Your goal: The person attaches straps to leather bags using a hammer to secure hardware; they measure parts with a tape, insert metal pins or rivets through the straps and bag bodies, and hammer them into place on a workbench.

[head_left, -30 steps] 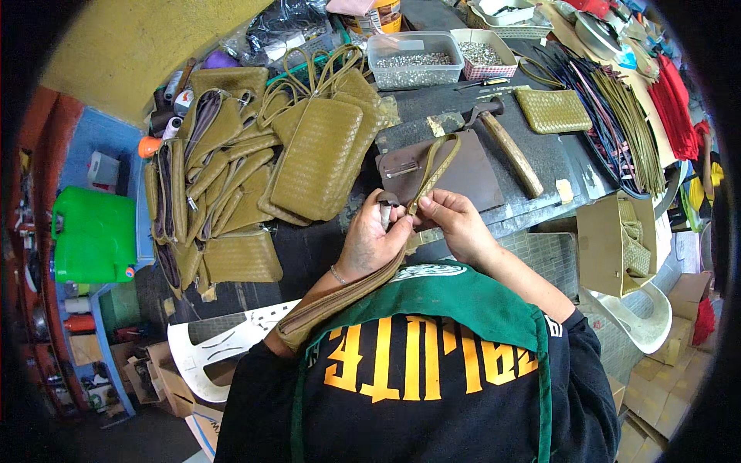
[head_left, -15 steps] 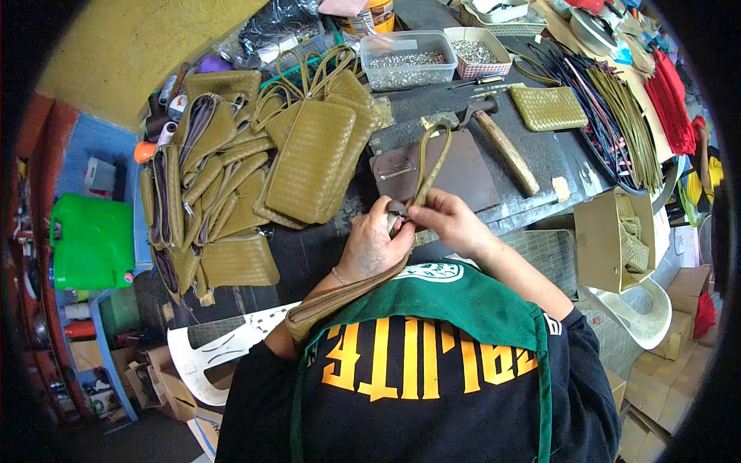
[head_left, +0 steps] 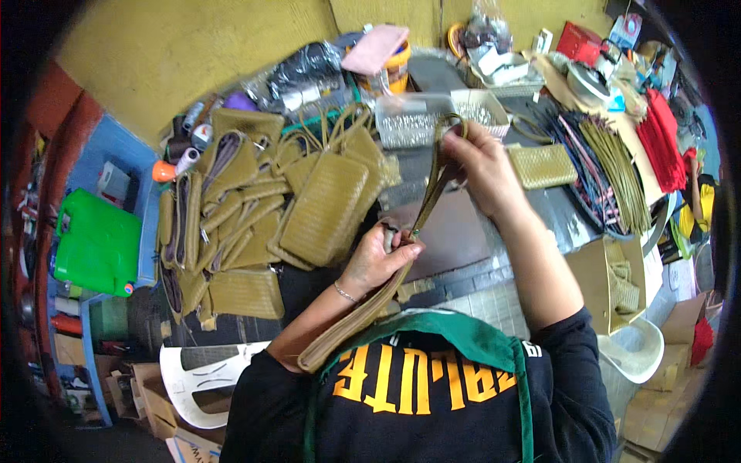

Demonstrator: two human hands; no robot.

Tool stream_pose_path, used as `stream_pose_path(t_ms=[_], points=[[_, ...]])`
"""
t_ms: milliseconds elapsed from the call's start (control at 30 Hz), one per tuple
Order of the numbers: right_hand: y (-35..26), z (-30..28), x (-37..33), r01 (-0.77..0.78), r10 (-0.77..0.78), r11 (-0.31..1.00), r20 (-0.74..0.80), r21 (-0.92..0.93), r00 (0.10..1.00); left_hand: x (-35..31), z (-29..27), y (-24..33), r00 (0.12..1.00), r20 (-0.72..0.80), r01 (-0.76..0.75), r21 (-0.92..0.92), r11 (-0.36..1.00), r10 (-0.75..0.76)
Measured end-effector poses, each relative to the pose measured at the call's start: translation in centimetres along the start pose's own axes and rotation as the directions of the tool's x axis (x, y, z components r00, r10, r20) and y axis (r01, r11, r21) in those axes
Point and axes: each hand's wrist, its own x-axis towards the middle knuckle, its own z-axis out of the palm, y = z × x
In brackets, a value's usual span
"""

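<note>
My left hand (head_left: 372,262) is closed around the end of an olive zip pouch (head_left: 349,322), which trails back along my left forearm. A greyish piece shows by its fingers, too small to make out. From that end rises an olive wrist strap (head_left: 429,198), drawn up taut. High and to the right, my right hand (head_left: 482,166) pinches the strap near the top of its loop. Beneath the strap lies a flat dark square board (head_left: 455,231) on the black worktable. To the left, a pile of woven olive pouches (head_left: 324,201) stands close to my left hand.
A clear tub of small metal parts (head_left: 397,133) sits behind my hands, beside a smaller white box (head_left: 494,117). Further right are a woven olive pouch (head_left: 543,165) and bundles of cord strips (head_left: 617,170). An open cardboard box (head_left: 594,278) stands at right.
My right hand has moved up and away from the left, pulling the strap taut. The hammer seen earlier is now hidden behind my right hand and arm. The whole view has shifted.
</note>
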Motion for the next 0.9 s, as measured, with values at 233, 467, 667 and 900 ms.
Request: stream_pose_path(t_ms=[233, 467, 667, 900], points=[[-9.4, -1.4, 3.4, -0.186, 0.008, 0.886, 0.388, 0.424, 0.922, 3.8, -1.7, -0.7, 0.925, 0.358, 0.015, -0.368, 0.93, 0.126], [-13.8, -0.5, 2.5, 0.089, -0.146, 0.866, 0.079, 0.491, 0.986, 4.7, 0.6, -0.7, 0.968, 0.247, 0.116, -0.592, 0.797, 0.043], [-16.0, -2.8, 2.0, 0.33, -0.354, 0.897, 0.031, 0.294, 0.935, 3.1, 0.2, -0.8, 0.997, 0.08, 0.033, -0.55, 0.834, 0.013], [-17.5, -6.9, 2.5, 0.38, -0.385, 0.88, -0.04, 0.284, 0.922, 2.3, 1.4, -0.1, 0.983, -0.084, -0.186, -0.43, 0.883, 0.166]])
